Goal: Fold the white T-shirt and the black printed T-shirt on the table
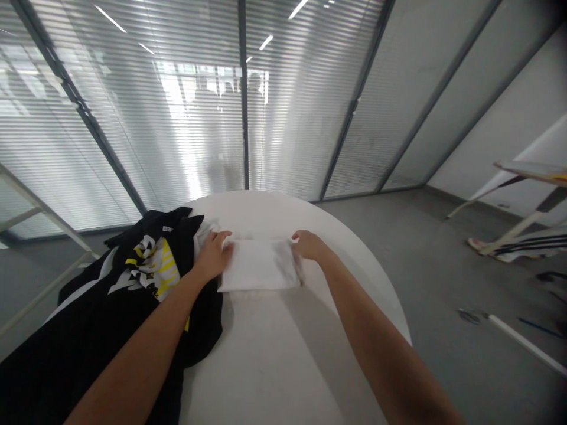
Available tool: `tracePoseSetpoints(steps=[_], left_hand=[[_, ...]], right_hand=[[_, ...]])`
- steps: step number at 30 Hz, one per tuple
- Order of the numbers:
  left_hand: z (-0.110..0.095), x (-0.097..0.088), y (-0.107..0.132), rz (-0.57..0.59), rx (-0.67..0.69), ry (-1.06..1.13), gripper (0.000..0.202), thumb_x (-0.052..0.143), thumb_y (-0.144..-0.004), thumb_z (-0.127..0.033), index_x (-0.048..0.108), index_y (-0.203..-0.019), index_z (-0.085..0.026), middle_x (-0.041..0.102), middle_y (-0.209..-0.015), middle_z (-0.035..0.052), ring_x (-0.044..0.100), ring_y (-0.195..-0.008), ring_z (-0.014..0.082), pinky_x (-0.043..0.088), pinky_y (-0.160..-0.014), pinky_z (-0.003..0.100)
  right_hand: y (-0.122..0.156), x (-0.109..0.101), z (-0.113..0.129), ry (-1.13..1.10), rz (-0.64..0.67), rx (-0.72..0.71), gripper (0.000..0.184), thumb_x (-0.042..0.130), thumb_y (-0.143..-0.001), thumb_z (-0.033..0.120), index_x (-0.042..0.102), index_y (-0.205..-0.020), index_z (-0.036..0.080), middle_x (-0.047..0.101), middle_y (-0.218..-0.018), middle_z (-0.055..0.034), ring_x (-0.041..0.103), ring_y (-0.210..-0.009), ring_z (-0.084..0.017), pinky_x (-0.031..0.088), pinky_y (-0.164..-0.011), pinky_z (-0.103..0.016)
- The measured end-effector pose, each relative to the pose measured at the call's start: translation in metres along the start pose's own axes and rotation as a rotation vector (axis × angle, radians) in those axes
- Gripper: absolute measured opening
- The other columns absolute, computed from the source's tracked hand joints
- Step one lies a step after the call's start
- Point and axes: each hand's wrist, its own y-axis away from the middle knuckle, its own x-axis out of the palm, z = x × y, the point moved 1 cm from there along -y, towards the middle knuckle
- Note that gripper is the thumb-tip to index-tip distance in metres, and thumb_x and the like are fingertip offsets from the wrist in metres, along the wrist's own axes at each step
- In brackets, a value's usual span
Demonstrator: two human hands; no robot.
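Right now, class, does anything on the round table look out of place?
The black clothes look untidy: they lie rumpled, spilling past the left edge of the table, unlike the flat white item between the left hand and right hand.

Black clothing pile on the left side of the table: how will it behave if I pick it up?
Probably floppy: the black clothing lies in soft, rumpled folds. It's unlikely to roll, since it is slumped in a loose, spread-out heap. Lifted from one spot, it may trail, as it sprawls widely over the left part of the white table.
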Motion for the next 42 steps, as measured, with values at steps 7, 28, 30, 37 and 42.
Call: tracePoseSetpoints(steps=[7,28,30,37,42], left_hand=[[-0.021,-0.003,0.01,0.127,0.222,-0.189,0.052,0.033,-0.098,-0.041,0.047,-0.142,-0.016,0.048,-0.145,0.0126,0.036,-0.139,0.0242,0.025,-0.116,0.041],[-0.014,-0.005,0.013,0.171,-0.067,-0.558,0.065,0.035,-0.091,-0.063,0.054,-0.134,-0.018,0.062,-0.125,0.0187,0.054,-0.118,0.0368,0.039,-0.097,0.05],[-0.015,-0.006,0.013,0.162,-0.058,-0.572,0.06,0.032,-0.093,-0.061,0.063,-0.121,-0.018,0.064,-0.118,0.0176,0.056,-0.113,0.0355,0.041,-0.094,0.049],[-0.003,-0.006,0.011,0.127,-0.038,-0.597,0.053,0.026,-0.098,-0.044,0.071,-0.097,-0.017,0.066,-0.106,0.0153,0.059,-0.105,0.0308,0.046,-0.087,0.044],[0.006,-0.005,0.009,0.123,-0.059,-0.571,0.037,0.037,-0.093,-0.032,0.071,-0.102,-0.02,0.066,-0.108,0.0129,0.058,-0.105,0.0292,0.046,-0.09,0.043]], right_hand=[[0.018,0.049,0.04,0.203,-0.142,-0.287,0.062,0.032,-0.098,0.048,0.03,-0.151,0.016,0.038,-0.152,-0.0182,0.03,-0.141,-0.034,0.023,-0.112,-0.051],[0.008,0.016,0.005,0.169,0.098,-0.276,0.046,0.065,-0.078,0.055,0.068,-0.105,0.017,0.067,-0.109,-0.0123,0.058,-0.105,-0.028,0.041,-0.091,-0.036],[0.011,0.008,0.006,-0.021,0.199,-0.323,0.035,0.067,-0.076,0.047,0.067,-0.094,0.017,0.068,-0.098,-0.0081,0.061,-0.093,-0.024,0.044,-0.083,-0.033],[0.025,0.007,0.016,-0.777,0.443,-0.115,0.042,0.075,-0.065,0.036,0.053,-0.098,0.023,0.063,-0.08,0.002,0.06,-0.066,-0.015,0.043,-0.054,-0.023],[0.025,-0.006,0.021,-0.986,0.298,-0.079,0.047,0.079,-0.057,0.029,0.054,-0.096,0.023,0.065,-0.081,0.0013,0.059,-0.065,-0.015,0.043,-0.053,-0.023]])
